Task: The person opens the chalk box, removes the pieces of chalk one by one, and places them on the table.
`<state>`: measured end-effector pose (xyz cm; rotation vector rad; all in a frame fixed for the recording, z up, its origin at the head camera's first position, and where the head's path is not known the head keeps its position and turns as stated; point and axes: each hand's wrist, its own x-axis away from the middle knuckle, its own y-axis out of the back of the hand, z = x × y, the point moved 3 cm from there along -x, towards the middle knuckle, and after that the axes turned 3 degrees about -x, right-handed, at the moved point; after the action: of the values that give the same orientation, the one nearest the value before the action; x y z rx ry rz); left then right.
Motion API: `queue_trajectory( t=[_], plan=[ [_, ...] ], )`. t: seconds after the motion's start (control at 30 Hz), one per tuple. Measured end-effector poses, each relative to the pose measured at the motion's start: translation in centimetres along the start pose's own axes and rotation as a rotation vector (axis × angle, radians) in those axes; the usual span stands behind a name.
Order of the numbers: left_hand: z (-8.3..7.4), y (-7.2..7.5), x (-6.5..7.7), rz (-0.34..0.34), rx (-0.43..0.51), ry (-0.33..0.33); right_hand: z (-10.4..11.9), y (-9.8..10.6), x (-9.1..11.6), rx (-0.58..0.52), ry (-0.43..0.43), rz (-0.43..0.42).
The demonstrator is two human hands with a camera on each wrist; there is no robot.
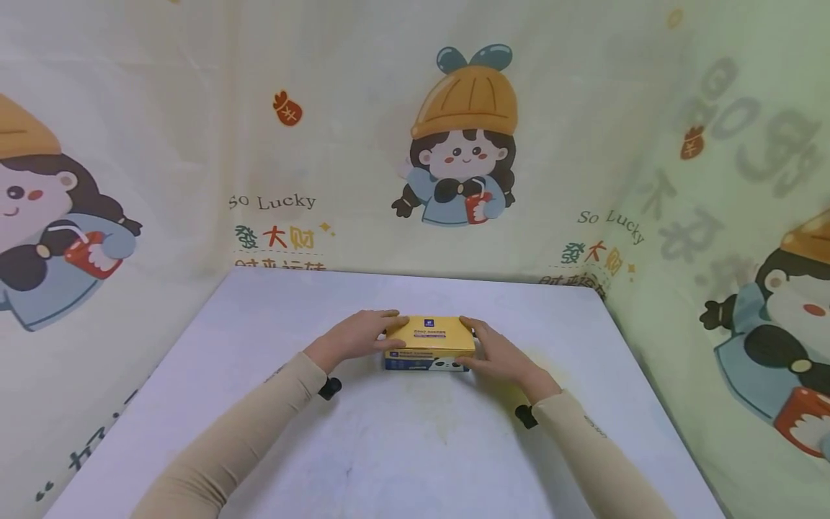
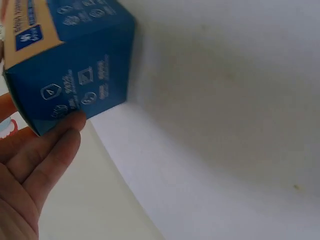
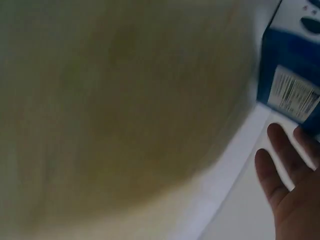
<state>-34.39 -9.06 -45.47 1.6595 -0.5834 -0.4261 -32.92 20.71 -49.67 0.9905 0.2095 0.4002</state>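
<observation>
A cardboard box with a yellow top and blue sides lies on the white table, a panda face printed on its front. At its left end my left hand grips it, thumb at the front top edge and a finger at the back corner. The blue end panel shows in the left wrist view with fingertips against it. My right hand holds the other end, thumb on the front face and a finger over the back top corner. Its other fingers spread beside the barcode end in the right wrist view.
The white table reaches back to a printed cloth wall, with more cloth on both sides. Dark wrist straps show under the beige sleeves.
</observation>
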Motion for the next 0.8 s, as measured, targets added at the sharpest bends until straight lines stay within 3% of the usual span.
queue_trajectory(
  t=[0.13, 0.33, 0.5, 0.67, 0.8],
  plan=[
    [-0.2, 0.0, 0.0, -0.006, -0.072, -0.027, 0.9, -0.6, -0.2, -0.177, -0.081, -0.035],
    [-0.7, 0.6, -0.4, -0.051, -0.219, -0.146, 1.2, -0.8, -0.8, -0.260, -0.214, -0.098],
    [-0.9, 1.4, -1.0, -0.055, -0.286, -0.235, 0.9, -1.0, -0.9, -0.308, -0.263, -0.084],
    [-1.2, 1.9, -1.4, 0.038, -0.305, -0.228, 0.9, -1.1, -0.7, -0.323, -0.272, -0.089],
    [-1.5, 2.0, -1.4, 0.055, -0.322, -0.214, 1.0, -1.1, -0.6, -0.325, -0.285, -0.098]
  ],
)
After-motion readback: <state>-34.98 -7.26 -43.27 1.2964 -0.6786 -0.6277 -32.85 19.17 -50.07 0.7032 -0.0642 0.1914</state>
